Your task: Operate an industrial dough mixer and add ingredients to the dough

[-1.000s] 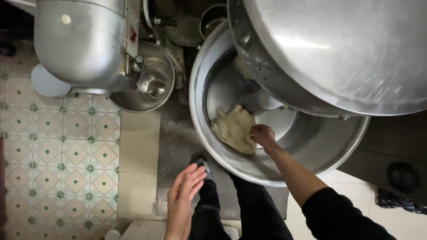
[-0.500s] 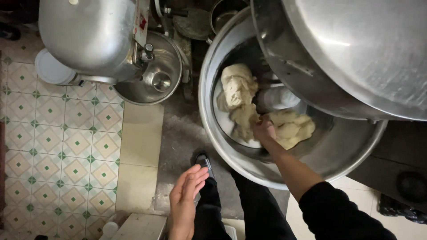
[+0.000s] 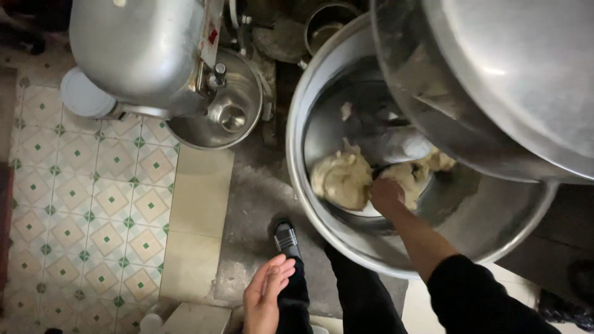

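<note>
Reaching into the bowl (image 3: 322, 204), the right hand (image 3: 387, 195) presses on the dough (image 3: 343, 179) at its bottom — grip unclear. Outside the bowl, the left hand (image 3: 266, 300) hangs open — holding nothing.

The dough (image 3: 344, 179) is a pale, cream-coloured, lumpy mass lying low inside my big steel mixing bowl (image 3: 322, 210), right of centre in the frame. A second clump (image 3: 405, 178) sits just beside it, and a small scrap (image 3: 346, 110) clings higher on the bowl's wall.
</note>
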